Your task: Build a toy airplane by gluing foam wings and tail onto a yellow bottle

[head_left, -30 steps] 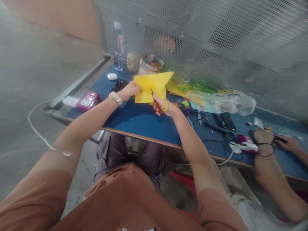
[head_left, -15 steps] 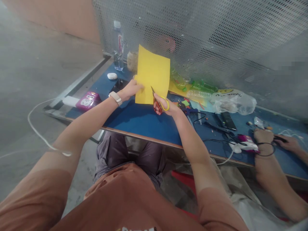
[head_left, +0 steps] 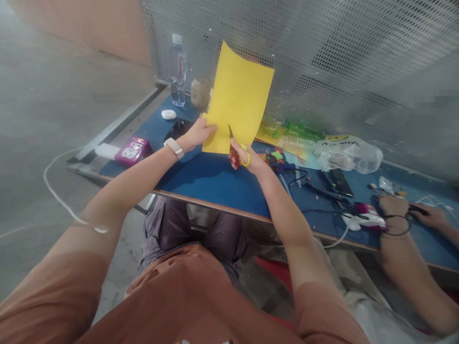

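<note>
A sheet of yellow paper [head_left: 242, 93] stands up above the table, its top edge curving back toward the mesh panel. At its lower left edge my left hand [head_left: 196, 133] is closed, pinching the paper between thumb and fingers. My right hand [head_left: 245, 155] grips a pair of scissors [head_left: 245, 156] with yellow and red handles. The dark blade points up and lies against the lower part of the sheet; whether the second blade is behind the paper I cannot tell.
On the blue table [head_left: 201, 179] are a water bottle [head_left: 178, 71], a white case [head_left: 168, 114], a black phone [head_left: 177, 129] and a purple power socket [head_left: 132, 152]. Plastic bottles [head_left: 301, 136], a plastic bag [head_left: 349, 153] and cables lie rightward. A co-worker's hands [head_left: 394, 208] work at far right.
The upper part of the yellow paper has risen and leaned to the right. Both hands stay nearly where they were, the scissors still at the sheet's lower part.
</note>
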Tool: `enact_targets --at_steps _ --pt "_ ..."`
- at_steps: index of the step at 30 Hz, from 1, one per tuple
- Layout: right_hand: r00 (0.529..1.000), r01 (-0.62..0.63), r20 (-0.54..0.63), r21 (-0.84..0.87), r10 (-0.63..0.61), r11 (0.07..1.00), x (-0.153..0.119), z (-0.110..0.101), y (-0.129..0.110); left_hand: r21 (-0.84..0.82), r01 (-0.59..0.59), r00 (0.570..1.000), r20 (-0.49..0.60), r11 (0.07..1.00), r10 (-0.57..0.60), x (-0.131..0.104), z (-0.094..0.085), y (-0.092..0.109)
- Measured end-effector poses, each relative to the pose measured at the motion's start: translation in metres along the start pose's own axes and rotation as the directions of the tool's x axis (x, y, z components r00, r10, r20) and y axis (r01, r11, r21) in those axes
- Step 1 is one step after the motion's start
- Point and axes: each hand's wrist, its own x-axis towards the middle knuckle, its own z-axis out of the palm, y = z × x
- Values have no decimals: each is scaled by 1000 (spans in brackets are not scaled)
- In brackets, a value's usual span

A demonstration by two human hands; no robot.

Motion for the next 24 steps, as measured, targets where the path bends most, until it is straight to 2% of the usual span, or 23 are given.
enact_targets --at_steps 5,14,24 --pt "999 16 -48 13 -15 1000 3 3 3 -33 0 1000 20 999 1 0 1 0" --pt "998 52 -43 -9 -53 999 7 4 9 -66 -7 1000 29 998 9 -3 2 3" --pt "998 52 -31 -46 -54 998 2 0 3 -38 -10 998 61 999 12 -2 -1 4"
